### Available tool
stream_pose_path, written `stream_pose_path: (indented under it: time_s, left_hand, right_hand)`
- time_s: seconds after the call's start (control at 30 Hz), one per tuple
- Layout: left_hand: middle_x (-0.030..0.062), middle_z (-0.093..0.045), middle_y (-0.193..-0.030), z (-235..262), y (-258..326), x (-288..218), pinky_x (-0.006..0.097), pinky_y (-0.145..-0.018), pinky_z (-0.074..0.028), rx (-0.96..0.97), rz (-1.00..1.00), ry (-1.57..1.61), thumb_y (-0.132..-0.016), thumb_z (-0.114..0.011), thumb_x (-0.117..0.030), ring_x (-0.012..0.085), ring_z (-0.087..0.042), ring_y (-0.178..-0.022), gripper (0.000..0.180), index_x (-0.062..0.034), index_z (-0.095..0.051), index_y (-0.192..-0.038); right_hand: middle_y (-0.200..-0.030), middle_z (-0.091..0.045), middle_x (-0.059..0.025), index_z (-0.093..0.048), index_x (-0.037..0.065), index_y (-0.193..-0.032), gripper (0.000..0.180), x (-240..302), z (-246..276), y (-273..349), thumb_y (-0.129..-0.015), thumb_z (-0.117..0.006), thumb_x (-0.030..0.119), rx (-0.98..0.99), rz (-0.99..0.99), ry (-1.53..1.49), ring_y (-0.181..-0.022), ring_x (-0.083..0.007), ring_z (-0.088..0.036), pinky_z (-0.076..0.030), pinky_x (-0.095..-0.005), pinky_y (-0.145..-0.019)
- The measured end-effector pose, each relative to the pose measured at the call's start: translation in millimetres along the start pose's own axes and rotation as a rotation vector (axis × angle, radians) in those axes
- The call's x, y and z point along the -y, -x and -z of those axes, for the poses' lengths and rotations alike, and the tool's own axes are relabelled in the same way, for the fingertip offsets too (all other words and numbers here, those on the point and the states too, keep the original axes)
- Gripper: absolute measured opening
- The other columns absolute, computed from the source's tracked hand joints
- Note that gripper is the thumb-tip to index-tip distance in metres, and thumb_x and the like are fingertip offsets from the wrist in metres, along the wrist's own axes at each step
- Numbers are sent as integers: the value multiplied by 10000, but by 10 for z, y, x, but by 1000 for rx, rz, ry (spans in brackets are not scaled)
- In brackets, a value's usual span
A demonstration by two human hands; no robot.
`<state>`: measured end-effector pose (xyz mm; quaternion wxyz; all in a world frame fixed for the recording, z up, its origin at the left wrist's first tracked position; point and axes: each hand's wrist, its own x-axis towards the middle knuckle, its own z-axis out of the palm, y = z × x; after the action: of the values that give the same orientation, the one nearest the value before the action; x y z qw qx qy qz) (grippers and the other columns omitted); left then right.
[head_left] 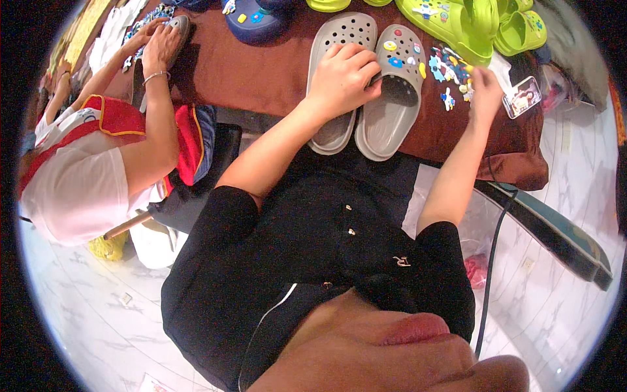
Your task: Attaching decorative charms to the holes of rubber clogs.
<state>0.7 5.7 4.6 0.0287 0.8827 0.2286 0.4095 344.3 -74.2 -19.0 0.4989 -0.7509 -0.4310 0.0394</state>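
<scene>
A pair of grey clogs lies side by side on the brown cloth in front of me, toes pointing away. Over the upper of the left clog [345, 27] my left hand [346, 75] is closed, its fingers curled on the holes and strap area. The right clog [395, 117] carries several colourful shoe charms [396, 63] on its toe. To the right, my right hand [484, 95] is above the cloth with fingers pinched together, beside a pile of loose shoe charms [447, 65]. A yellow bit shows at its fingertips, but I cannot make out whether it is held.
Lime-green clogs [473, 32] stand at the far right, and a dark blue clog [257, 25] at the far left. A phone [522, 97] lies near the right edge of the table cloth [251, 72]. On the left a co-worker [85, 176] handles a grey clog [177, 36]. A black cable [494, 261] hangs at right.
</scene>
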Motion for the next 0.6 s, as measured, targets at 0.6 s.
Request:
stream_pose_path:
  time_s: [0.6]
  left_hand:
    - [-11, -662, -941, 51, 29, 53, 345, -803, -487, -2, 13, 14, -662, -762, -214, 180, -630, -931, 204, -133, -681, -831]
  right_hand:
    - [-766, -655, -19, -708, 10, -880, 189, 873, -938, 255, -801, -760, 174, 360, -83, -203, -699, -101, -557, -458, -259, -669]
